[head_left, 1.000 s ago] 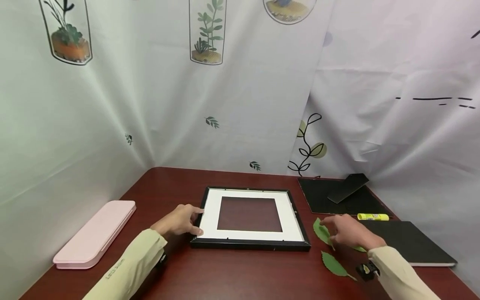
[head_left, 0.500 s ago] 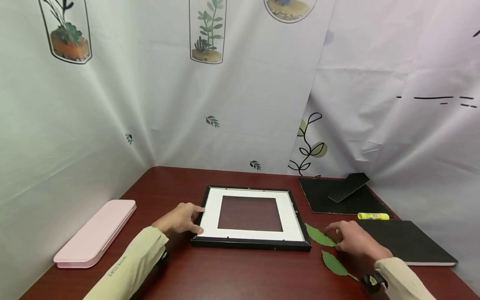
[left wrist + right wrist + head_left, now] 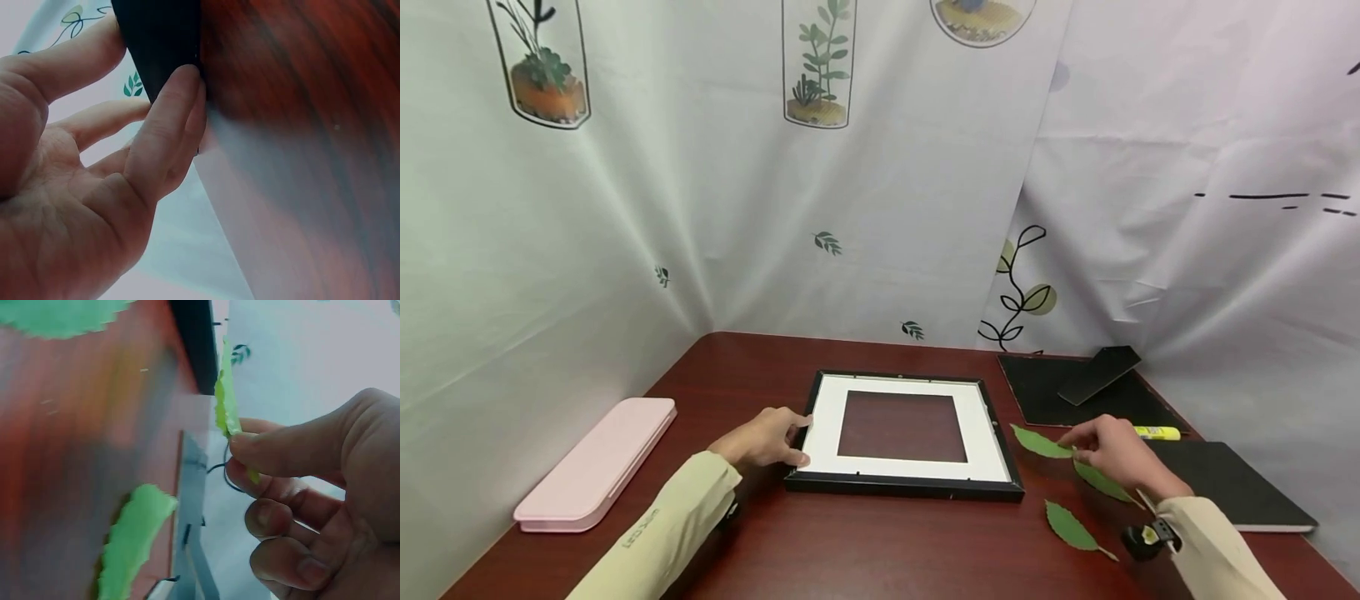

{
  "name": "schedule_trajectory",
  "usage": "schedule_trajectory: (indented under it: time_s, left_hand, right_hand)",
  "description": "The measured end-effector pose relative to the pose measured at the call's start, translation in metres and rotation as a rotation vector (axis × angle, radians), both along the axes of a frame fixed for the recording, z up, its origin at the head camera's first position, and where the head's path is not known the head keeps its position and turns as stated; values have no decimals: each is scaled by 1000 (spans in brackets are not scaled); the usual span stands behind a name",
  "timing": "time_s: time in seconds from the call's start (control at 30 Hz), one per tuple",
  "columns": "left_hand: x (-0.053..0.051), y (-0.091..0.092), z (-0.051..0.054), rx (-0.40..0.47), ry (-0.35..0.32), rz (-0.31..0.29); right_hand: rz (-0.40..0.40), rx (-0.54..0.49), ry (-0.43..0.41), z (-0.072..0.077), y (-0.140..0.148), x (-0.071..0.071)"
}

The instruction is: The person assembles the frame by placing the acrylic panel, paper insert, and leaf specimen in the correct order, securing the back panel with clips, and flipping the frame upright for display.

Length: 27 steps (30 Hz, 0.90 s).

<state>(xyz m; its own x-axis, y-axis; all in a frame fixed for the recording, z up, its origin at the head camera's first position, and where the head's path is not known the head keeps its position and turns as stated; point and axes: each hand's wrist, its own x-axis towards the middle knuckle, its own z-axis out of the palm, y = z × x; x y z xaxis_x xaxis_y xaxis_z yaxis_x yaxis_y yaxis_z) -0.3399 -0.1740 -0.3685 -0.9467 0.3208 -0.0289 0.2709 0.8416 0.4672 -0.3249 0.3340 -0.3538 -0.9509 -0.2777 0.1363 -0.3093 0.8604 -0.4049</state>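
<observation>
On the left side of a black picture frame with a white mat, my left hand grips the edge between thumb and fingers. The frame lies face down or face up on the table; which one is unclear. My right hand pinches a green leaf by its stem end, just above the table to the right of the frame. In the right wrist view the pinched leaf stands between thumb and index finger. A second leaf lies below that hand, and a third leaf lies nearer.
A pink case lies at the left edge of the brown table. To the right are a black backing board with a stand flap, a yellow glue stick and a black book. Printed cloth hangs behind.
My right hand has picked up the uppermost leaf by its stem and shifted slightly right, uncovering the second leaf. The left hand has stayed on the frame.
</observation>
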Motion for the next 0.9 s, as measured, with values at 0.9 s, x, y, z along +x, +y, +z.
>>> schedule_trajectory:
  time_s: [0.9]
  left_hand:
    - [-2, 4, 5, -71, 15, -10]
  right_hand:
    - [246, 93, 88, 5, -135, -66]
